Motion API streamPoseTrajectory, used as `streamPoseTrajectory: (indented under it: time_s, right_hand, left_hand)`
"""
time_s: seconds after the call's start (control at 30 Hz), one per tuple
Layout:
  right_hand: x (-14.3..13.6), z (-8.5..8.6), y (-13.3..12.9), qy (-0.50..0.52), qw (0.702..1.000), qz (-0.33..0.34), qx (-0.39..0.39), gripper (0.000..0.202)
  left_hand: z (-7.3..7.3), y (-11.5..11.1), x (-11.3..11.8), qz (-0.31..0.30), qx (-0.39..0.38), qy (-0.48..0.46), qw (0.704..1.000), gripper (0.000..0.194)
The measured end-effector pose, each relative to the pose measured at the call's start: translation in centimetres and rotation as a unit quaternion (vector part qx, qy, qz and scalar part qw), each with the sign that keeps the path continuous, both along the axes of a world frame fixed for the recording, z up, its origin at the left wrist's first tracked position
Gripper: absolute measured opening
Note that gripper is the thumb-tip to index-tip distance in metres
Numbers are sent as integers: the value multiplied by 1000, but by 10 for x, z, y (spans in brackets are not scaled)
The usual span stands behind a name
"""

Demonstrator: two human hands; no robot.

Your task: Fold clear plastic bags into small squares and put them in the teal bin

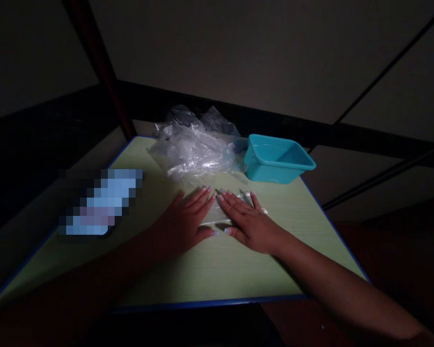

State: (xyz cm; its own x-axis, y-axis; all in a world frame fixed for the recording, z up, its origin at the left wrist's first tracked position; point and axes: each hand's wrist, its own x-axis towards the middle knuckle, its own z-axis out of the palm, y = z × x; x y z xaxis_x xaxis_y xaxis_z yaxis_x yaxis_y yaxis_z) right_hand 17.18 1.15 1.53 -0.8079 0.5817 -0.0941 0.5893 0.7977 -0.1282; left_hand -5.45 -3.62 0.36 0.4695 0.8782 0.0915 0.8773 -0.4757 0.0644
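Observation:
A clear plastic bag (217,213) lies flattened on the table, partly covered by both hands. My left hand (188,217) rests palm down on its left part, fingers stretched out and thumb pointing right. On its right part lies my right hand (249,221), also flat, with fingers extended towards the upper left. The two hands nearly meet at the fingertips, and neither grips anything. Just beyond them sits a loose heap of crumpled clear plastic bags (198,149).
A turquoise plastic bin (280,161) stands at the table's back right, beside the heap. To the left is a pixelated, phone-like object (104,202). The pale green table (217,274) has a blue edge, with walls or panels behind it.

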Motion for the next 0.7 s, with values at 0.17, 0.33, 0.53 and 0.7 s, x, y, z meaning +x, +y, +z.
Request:
streamPoseTrajectory:
  time_s: [0.17, 0.33, 0.53, 0.7]
  right_hand:
    - [-1, -1, -1, -29, 999, -26, -21, 73]
    - [1, 0, 0, -41, 996, -66, -42, 76]
    - [0, 2, -1, -50, 985, -155, -50, 80]
    - [-5, -2, -1, -14, 985, -173, -1, 76]
  left_hand:
    - [-5, 0, 4, 13, -17, 9, 1000, 59]
    - [-4, 2, 2, 12, -56, 17, 998, 60]
    - [-7, 1, -1, 9, -78, 12, 997, 65]
    - [6, 8, -4, 29, -32, -62, 997, 58]
